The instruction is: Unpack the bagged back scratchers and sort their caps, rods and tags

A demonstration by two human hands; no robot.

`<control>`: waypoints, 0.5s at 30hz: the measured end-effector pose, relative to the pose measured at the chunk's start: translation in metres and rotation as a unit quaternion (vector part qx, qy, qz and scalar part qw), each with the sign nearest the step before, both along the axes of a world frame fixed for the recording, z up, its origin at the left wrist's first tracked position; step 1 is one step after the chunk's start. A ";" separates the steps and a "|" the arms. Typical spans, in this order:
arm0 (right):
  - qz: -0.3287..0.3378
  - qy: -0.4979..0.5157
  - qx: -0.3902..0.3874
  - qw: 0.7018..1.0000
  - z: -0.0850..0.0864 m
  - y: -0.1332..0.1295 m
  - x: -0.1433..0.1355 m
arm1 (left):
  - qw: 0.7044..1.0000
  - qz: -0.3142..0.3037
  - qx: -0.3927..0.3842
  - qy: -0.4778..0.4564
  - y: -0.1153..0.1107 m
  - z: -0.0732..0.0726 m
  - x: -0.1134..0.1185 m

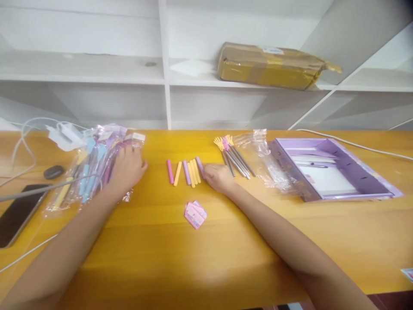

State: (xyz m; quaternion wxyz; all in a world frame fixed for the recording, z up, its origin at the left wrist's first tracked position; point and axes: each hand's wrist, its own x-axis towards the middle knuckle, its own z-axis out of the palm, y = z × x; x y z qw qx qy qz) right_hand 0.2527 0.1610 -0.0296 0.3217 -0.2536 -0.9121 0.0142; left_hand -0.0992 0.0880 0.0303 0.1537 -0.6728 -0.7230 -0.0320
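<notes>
My left hand rests on clear plastic packets holding back scratchers with blue, yellow and purple handles. Its thumb stands apart, and the fingertips are partly hidden among the packets. With fingers curled, my right hand grips the lower end of a purple tube. To its left lie several yellow tubes, another purple tube, a lone yellow tube and a pink tube. Just beyond the right hand are metal rods with yellow and pink hand-shaped heads. Small pink cards lie nearer to me.
A purple tray-like box with a pen inside stands at the right, beside an empty clear bag. A phone, black mouse-like object, white charger and cables are at left. A taped parcel sits on the shelf.
</notes>
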 end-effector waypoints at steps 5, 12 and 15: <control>-0.011 0.044 -0.032 0.998 0.002 0.000 0.002 | 0.995 0.047 -0.061 0.058 0.007 -0.007 -0.024; -0.043 0.104 -0.040 0.993 -0.005 0.006 0.003 | 0.994 0.068 -0.088 -0.005 0.005 -0.002 -0.017; -0.029 0.107 -0.038 0.993 -0.006 0.006 0.006 | 0.993 0.067 -0.094 -0.004 0.005 -0.001 -0.010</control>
